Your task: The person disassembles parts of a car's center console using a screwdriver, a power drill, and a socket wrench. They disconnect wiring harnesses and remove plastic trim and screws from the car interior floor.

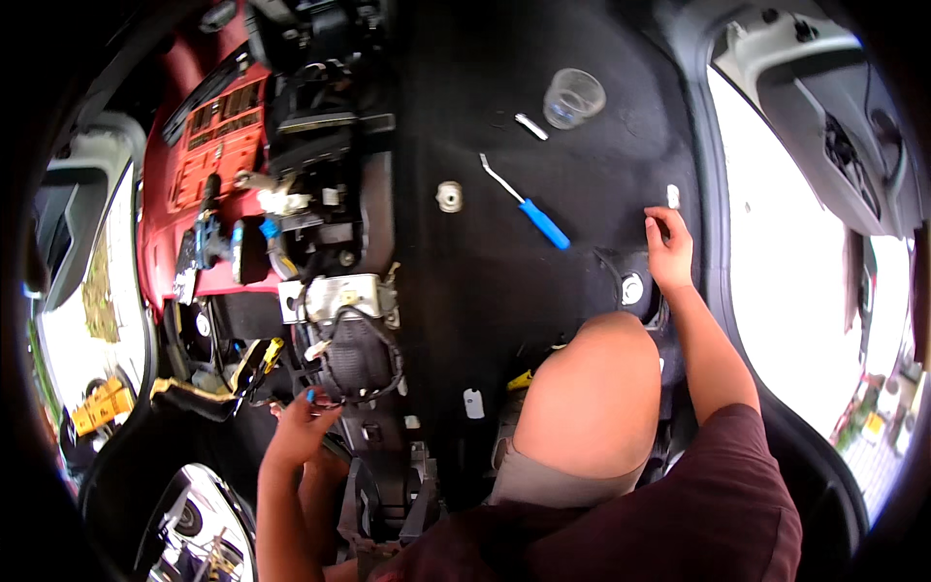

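My left hand (299,432) is closed, thumb and fingers together, beside the bundle of dark wires (396,364) on the centre console. A small blue piece (310,396) shows at its fingertips; its kind I cannot make out. My right hand (669,254) is near the right door sill, fingers curled toward the thumb; whatever it may hold is hidden. Just beyond its knuckles lies a small white piece (673,197). A blue-handled screwdriver-like tool with a bent tip (545,223) lies on the black floor mat (436,116), left of that hand.
A clear plastic cup (574,98), a small white stick-like piece (531,126) and a round metal part (449,196) are on the mat. At left are an orange bit case (218,141) and a cordless drill (208,233). My bare knee (596,388) rises in front.
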The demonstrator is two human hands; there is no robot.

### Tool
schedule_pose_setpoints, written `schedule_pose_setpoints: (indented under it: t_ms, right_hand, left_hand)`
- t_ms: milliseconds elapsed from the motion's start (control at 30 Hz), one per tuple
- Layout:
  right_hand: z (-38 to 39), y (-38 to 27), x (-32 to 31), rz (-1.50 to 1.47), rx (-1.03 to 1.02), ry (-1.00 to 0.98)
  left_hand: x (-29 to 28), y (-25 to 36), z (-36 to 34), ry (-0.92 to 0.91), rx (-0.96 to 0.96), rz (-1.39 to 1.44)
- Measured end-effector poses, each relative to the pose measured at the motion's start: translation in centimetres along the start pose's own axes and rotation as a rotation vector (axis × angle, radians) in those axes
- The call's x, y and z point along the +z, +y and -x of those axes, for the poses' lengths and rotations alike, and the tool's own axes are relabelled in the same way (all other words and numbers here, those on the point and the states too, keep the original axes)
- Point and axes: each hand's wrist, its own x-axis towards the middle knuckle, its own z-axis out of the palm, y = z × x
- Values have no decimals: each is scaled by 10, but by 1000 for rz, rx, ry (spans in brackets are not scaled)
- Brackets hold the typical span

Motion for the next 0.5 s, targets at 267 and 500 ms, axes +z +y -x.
schedule_pose_setpoints:
  t_ms: [267,500]
  right_hand:
    - [152,59,-42,-255,358,121]
    - [240,23,-68,205,-84,-201]
  left_hand:
    - [-54,-80,6,135,-46,-171]
    - [-42,-38,16,59,72,-486]
